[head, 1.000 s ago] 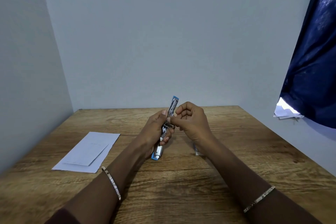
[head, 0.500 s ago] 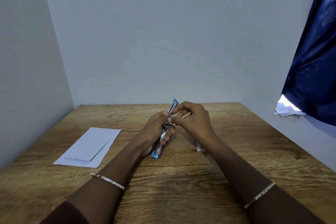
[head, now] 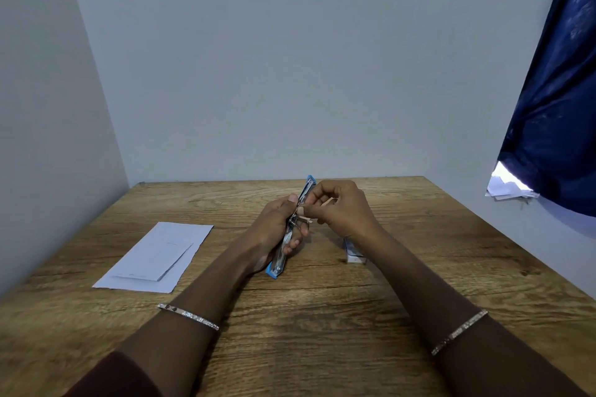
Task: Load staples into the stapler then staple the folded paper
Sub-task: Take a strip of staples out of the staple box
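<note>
My left hand [head: 274,229] grips a blue and silver stapler [head: 292,229], swung open flat and held above the wooden table [head: 306,316]. One end of it points at the back wall, the other towards me. My right hand [head: 342,209] pinches something small at the stapler's middle, by the hinge; what it pinches is too small to tell. The folded white paper [head: 154,256] lies flat on the table to the left. A small staple box [head: 353,251] sits on the table just under my right wrist, partly hidden.
Grey walls close in the table at the back and left. A dark blue curtain [head: 554,106] hangs at the upper right, with white papers [head: 506,187] beneath its lower edge. Both wrists wear thin bracelets.
The view has tilted slightly. My right fingers have shifted a little at the stapler's middle. My left hand keeps the same grip on the open stapler.
</note>
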{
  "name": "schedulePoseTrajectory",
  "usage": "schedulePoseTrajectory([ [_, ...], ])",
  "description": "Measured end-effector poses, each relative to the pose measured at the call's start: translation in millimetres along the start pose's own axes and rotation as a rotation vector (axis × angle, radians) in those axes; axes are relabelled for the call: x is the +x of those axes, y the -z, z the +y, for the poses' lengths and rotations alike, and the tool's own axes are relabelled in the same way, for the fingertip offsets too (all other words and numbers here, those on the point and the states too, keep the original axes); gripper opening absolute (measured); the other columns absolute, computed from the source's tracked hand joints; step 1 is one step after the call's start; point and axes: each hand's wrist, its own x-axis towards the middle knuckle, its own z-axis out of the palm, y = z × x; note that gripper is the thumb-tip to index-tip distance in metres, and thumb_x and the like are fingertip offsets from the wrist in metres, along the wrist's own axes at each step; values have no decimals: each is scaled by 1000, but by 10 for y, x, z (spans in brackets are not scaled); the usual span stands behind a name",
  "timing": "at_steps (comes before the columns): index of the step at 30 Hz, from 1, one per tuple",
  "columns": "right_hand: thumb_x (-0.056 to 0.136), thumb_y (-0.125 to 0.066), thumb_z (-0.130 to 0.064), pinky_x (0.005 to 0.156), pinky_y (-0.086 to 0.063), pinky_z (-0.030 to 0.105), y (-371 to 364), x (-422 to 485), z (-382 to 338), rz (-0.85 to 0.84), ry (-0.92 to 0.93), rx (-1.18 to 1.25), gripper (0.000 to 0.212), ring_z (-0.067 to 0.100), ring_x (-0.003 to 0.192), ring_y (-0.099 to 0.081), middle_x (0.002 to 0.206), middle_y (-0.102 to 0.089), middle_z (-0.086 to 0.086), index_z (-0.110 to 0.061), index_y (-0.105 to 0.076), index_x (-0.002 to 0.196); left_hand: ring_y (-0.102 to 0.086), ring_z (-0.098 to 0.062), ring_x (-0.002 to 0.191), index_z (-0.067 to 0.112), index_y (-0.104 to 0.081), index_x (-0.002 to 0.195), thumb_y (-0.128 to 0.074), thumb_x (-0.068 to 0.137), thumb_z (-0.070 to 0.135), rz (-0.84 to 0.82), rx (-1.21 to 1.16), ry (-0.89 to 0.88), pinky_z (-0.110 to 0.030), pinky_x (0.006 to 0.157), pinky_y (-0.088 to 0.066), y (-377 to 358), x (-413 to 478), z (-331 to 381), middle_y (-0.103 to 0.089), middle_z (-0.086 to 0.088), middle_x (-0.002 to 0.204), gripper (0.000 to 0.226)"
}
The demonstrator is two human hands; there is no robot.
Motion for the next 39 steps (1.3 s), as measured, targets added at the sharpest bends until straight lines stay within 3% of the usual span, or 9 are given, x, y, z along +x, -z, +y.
schedulePoseTrajectory([
  [7,73,-87,-8,54,-44,12,17,-2,8,-40,49,-14,14,-5,45,-55,54,-65,-11,-5,-73,73,-43,-12,31,8,-53,88,-33,111,29,26,-11,8,-14,32,-32,5,14,1,-60,-7,53,37],
  [12,72,-89,-15,61,-47,27,99,21,8,-41,-11,1,18,4,46,-49,51,-63,-13,-7,-73,75,-41,-12,31,5,-56,96,-32,111,29,82,-53,34,-14,32,-31,15,41,-15,-60,-7,51,37],
  [14,71,-90,-15,60,-46,23,182,41,-1,-7,-21,-19,18,9,51,-51,53,-64,-10,-7,-74,74,-41,-11,31,6,-57,99,-31,111,31,118,-72,67,-14,32,-30,22,59,-19,-59,-6,51,38],
  [17,70,-88,-10,53,-44,8,321,72,9,5,13,-222,12,-4,45,-53,48,-62,-14,-10,-76,70,-39,-11,30,5,-58,99,-31,110,36,145,-124,113,-13,32,-29,25,86,-11,-59,-6,49,42],
  [19,69,-83,-4,52,-43,6,376,65,14,-38,39,-394,12,-8,46,-56,50,-63,-15,-12,-75,65,-38,-10,29,5,-59,98,-33,109,42,141,-151,132,-13,30,-27,31,101,-8,-59,-6,48,47],
  [22,69,-78,-1,57,-49,14,398,53,60,-113,59,-517,16,-5,50,-59,62,-70,-8,-15,-72,64,-38,-9,29,6,-58,93,-46,105,40,110,-159,128,-14,29,-27,43,105,-9,-57,-5,50,38],
  [25,72,-76,0,68,-57,26,362,46,119,-156,60,-586,16,5,66,-67,68,-74,-2,-16,-71,73,-36,-8,28,6,-53,83,-56,102,20,96,-131,113,-15,27,-27,52,107,-12,-56,-5,51,24],
  [31,81,-74,-3,81,-57,26,272,42,137,-201,110,-708,17,9,77,-73,76,-79,-1,-19,-79,85,-38,-7,30,6,-49,78,-56,100,10,118,-131,123,-15,27,-27,57,116,-31,-57,-2,49,23],
  [39,85,-72,-7,85,-57,31,266,5,35,-290,145,-821,20,16,88,-74,89,-80,0,-22,-81,93,-39,-7,32,6,-52,84,-53,99,8,118,-159,149,-16,27,-27,69,113,-22,-56,-2,51,16],
])
